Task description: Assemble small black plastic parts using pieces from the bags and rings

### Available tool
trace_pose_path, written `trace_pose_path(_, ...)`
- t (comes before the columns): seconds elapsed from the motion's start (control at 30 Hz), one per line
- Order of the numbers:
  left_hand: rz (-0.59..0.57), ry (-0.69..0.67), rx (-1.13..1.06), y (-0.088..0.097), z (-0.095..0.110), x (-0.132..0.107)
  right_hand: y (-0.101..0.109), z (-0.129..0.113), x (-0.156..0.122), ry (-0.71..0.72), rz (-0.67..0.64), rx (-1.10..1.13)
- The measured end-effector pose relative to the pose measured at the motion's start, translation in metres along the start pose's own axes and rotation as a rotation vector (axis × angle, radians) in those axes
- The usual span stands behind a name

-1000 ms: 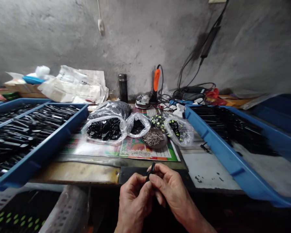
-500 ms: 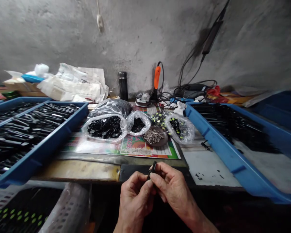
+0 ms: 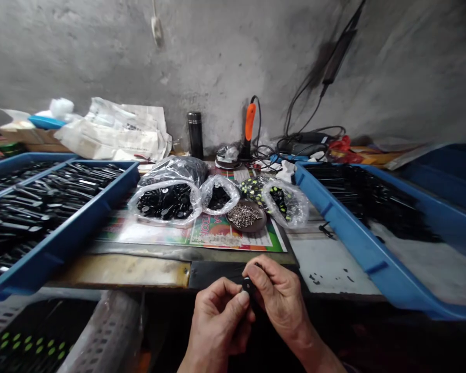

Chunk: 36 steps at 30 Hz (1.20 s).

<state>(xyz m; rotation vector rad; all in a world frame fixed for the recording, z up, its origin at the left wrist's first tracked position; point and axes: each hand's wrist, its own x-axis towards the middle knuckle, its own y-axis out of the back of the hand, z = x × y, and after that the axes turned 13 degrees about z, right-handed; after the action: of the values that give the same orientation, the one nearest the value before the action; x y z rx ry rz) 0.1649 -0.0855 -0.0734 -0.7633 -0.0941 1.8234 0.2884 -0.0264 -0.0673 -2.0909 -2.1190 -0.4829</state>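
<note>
Just in front of the bench edge, my left hand (image 3: 220,317) and my right hand (image 3: 282,296) meet around a small black plastic part (image 3: 249,285). Left thumb and fingertips pinch its rounded end, which has a small light spot in the middle. My right thumb and fingers are closed on the other end, and much of the part is hidden by them. Beyond the hands, a round dish of small metal screws or pins (image 3: 244,215) sits on a printed sheet (image 3: 217,239). Clear plastic bags with black pieces (image 3: 165,203) stand open beside it, and one bag holds black-and-green pieces (image 3: 278,199).
Blue trays of black parts flank the bench, a left tray (image 3: 101,207) and a right tray (image 3: 357,235). At the back are a black flask (image 3: 195,135), an orange-handled tool (image 3: 250,122) and cables. A crate (image 3: 101,336) with green-tipped parts sits low left.
The black part has been turned, so its rounded face now shows instead of a narrow upright edge. My right hand's thumb and fingers have shifted their grip. The camera view has moved slightly.
</note>
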Motion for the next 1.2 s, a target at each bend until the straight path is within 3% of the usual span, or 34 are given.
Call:
trace_pose_path(0.3,0.045,-0.037,0.014,0.002,0.004,0.002,0.004,0.0,0.0,-0.237,-0.19,0.162)
trace_pose_path(0.43,0.054,-0.071,0.028,0.002,0.003,0.003,0.003,-0.005,0.0,-0.308,-0.252,0.128)
trace_pose_path(0.9,0.049,-0.08,0.006,0.0,0.001,0.003,-0.008,0.001,-0.008,-0.259,-0.085,0.039)
trace_pose_path(1.03,0.048,-0.049,0.005,0.003,0.002,0.001,-0.001,0.0,-0.002,-0.311,-0.2,0.107)
trace_pose_path(1.2,-0.068,-0.016,0.016,0.005,0.002,0.001,0.009,-0.001,0.008,-0.309,-0.3,0.21)
